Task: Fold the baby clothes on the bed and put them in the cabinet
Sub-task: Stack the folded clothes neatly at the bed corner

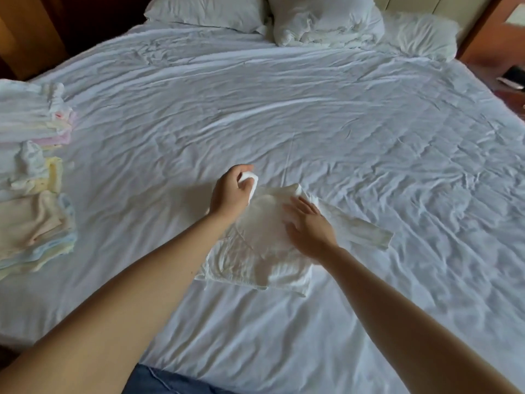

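- White rumpled sheet (284, 331) covers the whole bed; at its near edge a patch of blue denim (170, 382) shows at the bottom of the view.
- Two bare forearms reach in from the near corners toward the middle of the bed.
- At the centre lies a white baby garment (255, 251), its hem toward the viewer and one long sleeve (366, 234) stretched out flat to the right.
- On the upper part of the garment rests the right hand (308, 226), palm down, fingers straight and spread, pressing the cloth to the sheet.
- Just beyond and to the left, the left hand (231, 191) has its fingers curled round a bunched bit of the garment's upper left corner.
- Along the bed's left edge, well apart from the hands, sit folded pastel clothes: a near stack (37, 231), a smaller middle stack (37, 172) behind it, and a far stack (34, 115) beyond that.
- At the head of the bed lie three white pillows: a flat pillow (207, 9) on the left, a crumpled pillow (324, 18) in the middle, and a small pillow (423, 35) on the right.
- Past the far right corner stands a wooden nightstand (488, 52).
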Demonstrator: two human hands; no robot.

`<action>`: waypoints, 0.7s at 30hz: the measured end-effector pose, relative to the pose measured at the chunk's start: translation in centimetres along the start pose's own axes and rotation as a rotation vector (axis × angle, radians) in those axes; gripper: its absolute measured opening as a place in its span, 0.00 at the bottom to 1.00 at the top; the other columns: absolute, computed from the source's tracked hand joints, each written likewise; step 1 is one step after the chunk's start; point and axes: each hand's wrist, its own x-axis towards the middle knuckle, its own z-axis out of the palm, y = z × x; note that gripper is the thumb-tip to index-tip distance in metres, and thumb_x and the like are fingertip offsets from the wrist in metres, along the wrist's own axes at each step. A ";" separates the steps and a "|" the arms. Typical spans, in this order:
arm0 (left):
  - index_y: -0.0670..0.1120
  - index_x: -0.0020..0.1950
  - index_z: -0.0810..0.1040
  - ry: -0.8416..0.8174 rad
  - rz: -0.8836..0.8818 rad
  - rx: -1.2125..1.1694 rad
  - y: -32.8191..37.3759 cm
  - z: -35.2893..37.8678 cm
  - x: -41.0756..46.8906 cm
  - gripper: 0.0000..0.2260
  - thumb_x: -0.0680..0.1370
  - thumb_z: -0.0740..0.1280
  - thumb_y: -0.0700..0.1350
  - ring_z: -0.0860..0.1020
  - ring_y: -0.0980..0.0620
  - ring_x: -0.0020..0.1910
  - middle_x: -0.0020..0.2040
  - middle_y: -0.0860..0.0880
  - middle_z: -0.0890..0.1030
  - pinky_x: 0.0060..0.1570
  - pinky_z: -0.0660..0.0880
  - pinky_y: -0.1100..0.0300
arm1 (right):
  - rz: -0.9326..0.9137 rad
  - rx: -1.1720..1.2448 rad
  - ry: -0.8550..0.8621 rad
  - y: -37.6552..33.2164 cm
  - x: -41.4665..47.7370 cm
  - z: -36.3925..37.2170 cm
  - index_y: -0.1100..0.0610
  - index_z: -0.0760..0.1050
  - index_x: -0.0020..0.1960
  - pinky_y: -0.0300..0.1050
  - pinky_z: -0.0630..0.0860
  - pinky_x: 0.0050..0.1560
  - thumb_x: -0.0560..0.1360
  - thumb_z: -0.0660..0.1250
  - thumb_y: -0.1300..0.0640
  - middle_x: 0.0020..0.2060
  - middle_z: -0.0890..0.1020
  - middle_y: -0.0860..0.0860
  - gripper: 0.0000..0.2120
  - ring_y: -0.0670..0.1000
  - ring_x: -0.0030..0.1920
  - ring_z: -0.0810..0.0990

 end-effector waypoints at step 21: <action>0.46 0.54 0.81 0.017 0.551 0.648 -4.6 0.8 -0.6 0.14 0.71 0.66 0.34 0.78 0.43 0.53 0.53 0.48 0.80 0.51 0.75 0.50 | -0.116 0.253 0.397 -2.3 1.1 0.0 0.55 0.74 0.65 0.51 0.69 0.67 0.74 0.59 0.51 0.62 0.76 0.49 0.21 0.51 0.67 0.71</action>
